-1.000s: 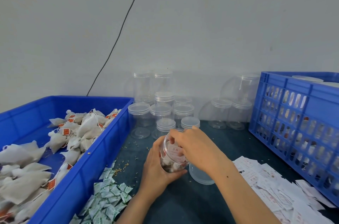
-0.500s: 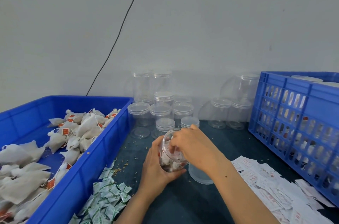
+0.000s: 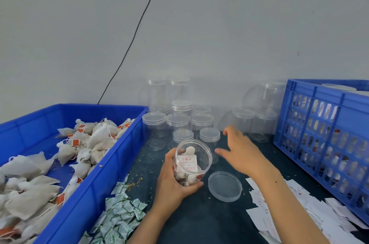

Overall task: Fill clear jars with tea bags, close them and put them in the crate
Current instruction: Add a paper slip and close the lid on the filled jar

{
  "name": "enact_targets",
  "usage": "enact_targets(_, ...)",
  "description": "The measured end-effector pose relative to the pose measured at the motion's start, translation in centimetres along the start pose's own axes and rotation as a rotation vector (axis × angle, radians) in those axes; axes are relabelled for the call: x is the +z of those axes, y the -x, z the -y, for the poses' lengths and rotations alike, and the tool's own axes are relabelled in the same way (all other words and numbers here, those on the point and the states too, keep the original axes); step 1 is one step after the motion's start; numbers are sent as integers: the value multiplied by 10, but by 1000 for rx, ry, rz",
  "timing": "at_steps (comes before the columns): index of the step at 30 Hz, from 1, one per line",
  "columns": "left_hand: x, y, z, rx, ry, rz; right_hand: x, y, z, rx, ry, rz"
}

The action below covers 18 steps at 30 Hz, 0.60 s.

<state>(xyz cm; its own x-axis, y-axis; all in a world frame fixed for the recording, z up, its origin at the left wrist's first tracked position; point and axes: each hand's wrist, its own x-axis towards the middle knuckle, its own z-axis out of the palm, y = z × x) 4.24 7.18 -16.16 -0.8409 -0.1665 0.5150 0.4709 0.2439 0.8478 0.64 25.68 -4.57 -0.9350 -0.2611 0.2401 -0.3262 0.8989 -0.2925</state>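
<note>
Gripping a tilted open jar (image 3: 192, 164) of tea bags, the left hand (image 3: 172, 182) curls its fingers around it above the dark worktop (image 3: 199, 217). At three o'clock, the right hand (image 3: 242, 154) hovers with fingers spread and empty. A loose lid (image 3: 224, 185) lies beneath it, the blue crate (image 3: 323, 128) farther right against a plain grey wall (image 3: 219, 24).

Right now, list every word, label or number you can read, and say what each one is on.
"合格证": red heading on the white slip inside the jar the left hand holds.
Smaller red lines below it: too small to read.
Red tags on the tea bags: blurred.
Green sachets and white slips on the table: print unreadable.
</note>
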Motion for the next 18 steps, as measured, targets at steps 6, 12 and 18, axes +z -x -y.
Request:
enact_targets(6,1,0,0,16,-28,-7,41,1,-1,183,170,570)
enact_targets(12,1,0,2,4,-39,4,45,-1,-4,192,184,559)
enact_targets(18,2,1,2,23,-82,-21,3,4,-7,-25,82,383)
